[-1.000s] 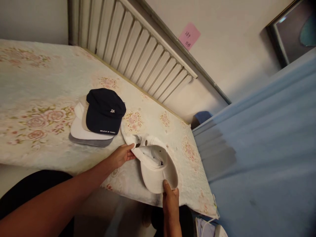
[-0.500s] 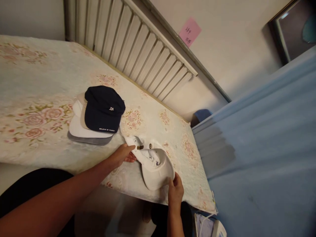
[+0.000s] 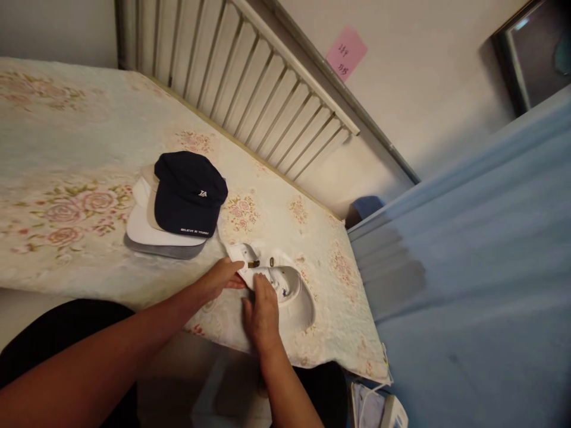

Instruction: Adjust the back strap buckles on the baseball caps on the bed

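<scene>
Floral quilted cover on the bed (image 3: pixel 66 148), all items lying on it. Left forearm enters from the lower left, stretched towards the near edge of the bed. Stack of caps at left centre: four layers counted, with a navy cap (image 3: pixel 190 193) on top and beige, white and grey brims showing beneath. The navy cap bears a small white logo, apparently "LA". The brim edge reads "BELIEVE IN YOU…"; the rest is too small to read. Left hand (image 3: pixel 220 279) is pinched narrow, thumb and fingers holding the rear strap of one white cap (image 3: pixel 297 294). This cap lies upside down just right of the stack, near the bed's front edge. Two small brass-coloured strap fittings (image 3: pixel 253 263) counted. Right hand (image 3: pixel 261 312) lies palm down, fingers straight and together, flat on the cap's near side. One pink note (image 3: pixel 347 52) on the wall, upper right; handwriting illegible.
</scene>
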Tool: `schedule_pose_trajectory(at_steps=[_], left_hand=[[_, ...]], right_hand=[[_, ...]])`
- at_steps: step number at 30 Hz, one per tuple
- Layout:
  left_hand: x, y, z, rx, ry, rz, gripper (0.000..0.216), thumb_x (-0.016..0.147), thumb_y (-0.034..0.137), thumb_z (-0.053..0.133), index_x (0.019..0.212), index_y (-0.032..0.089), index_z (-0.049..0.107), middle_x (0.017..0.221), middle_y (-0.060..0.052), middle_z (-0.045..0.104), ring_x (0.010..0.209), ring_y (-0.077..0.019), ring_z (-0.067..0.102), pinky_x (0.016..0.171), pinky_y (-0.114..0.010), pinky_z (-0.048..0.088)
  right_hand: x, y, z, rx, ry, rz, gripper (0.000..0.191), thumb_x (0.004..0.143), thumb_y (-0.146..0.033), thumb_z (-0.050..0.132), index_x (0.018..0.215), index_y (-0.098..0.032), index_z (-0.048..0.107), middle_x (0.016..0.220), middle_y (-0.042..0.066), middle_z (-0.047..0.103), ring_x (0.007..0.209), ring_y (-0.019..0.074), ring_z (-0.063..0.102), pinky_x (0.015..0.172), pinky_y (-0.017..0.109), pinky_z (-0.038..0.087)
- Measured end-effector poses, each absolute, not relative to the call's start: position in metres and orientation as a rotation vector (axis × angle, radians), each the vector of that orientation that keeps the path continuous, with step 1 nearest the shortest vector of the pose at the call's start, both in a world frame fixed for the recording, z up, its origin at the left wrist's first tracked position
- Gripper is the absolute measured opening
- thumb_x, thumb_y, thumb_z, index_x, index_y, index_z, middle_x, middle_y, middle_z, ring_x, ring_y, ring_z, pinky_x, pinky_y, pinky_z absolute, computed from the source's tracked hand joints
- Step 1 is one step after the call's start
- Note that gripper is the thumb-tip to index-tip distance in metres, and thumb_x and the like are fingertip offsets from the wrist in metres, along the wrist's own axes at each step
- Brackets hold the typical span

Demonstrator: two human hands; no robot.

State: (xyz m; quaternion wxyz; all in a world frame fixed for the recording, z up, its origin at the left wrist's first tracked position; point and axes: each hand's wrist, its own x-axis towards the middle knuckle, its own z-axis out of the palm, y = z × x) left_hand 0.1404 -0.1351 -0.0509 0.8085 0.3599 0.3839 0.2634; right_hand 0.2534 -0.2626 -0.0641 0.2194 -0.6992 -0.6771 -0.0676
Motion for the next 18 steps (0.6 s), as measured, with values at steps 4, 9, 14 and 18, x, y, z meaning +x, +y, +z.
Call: schedule_pose_trajectory(at_steps=[4,9,14,18], left_hand=[[0.139,-0.136,-0.053,0.686,0.779,0.656,0.031,0.067,0.029,0.068,0.093,0.014,0.058,0.073,-0.006,0.070,0.072,-0.0226,0.068,0.068,-0.035,0.055],[0.139,-0.136,-0.049,0.590,0.753,0.720,0.046,0.059,0.031,0.075,0.100,0.014,0.062,0.088,-0.008,0.072,0.079,-0.0232,0.067,0.070,-0.035,0.054],[0.143,-0.136,-0.049,0.650,0.846,0.779,0.034,0.060,0.020,0.067,0.093,0.012,0.064,0.080,-0.007,0.072,0.073,-0.0208,0.067,0.067,-0.031,0.052],[0.142,-0.138,-0.054,0.771,0.917,0.837,0.030,0.061,0.018,0.063,0.091,0.012,0.065,0.075,-0.005,0.072,0.074,-0.0218,0.067,0.066,-0.029,0.051]], right_hand=[[0.249,-0.254,-0.070,-2.020,-1.926,-0.187,0.050,0.083,-0.001,0.039,0.131,-0.013,0.048,0.126,0.015,0.061,0.119,0.0233,0.055,0.106,0.047,0.038],[0.248,-0.267,-0.077,-2.015,-2.006,-0.198,0.053,0.079,0.002,0.039,0.129,-0.013,0.051,0.121,0.012,0.065,0.114,0.0203,0.058,0.107,0.042,0.038],[0.244,-0.283,-0.090,-1.968,-2.050,-0.236,0.057,0.075,0.001,0.042,0.131,-0.009,0.050,0.129,0.016,0.058,0.125,0.0236,0.050,0.106,0.042,0.042],[0.234,-0.287,-0.094,-1.953,-2.021,-0.219,0.052,0.084,-0.007,0.043,0.136,-0.006,0.044,0.139,0.020,0.049,0.136,0.0258,0.037,0.109,0.048,0.037]])
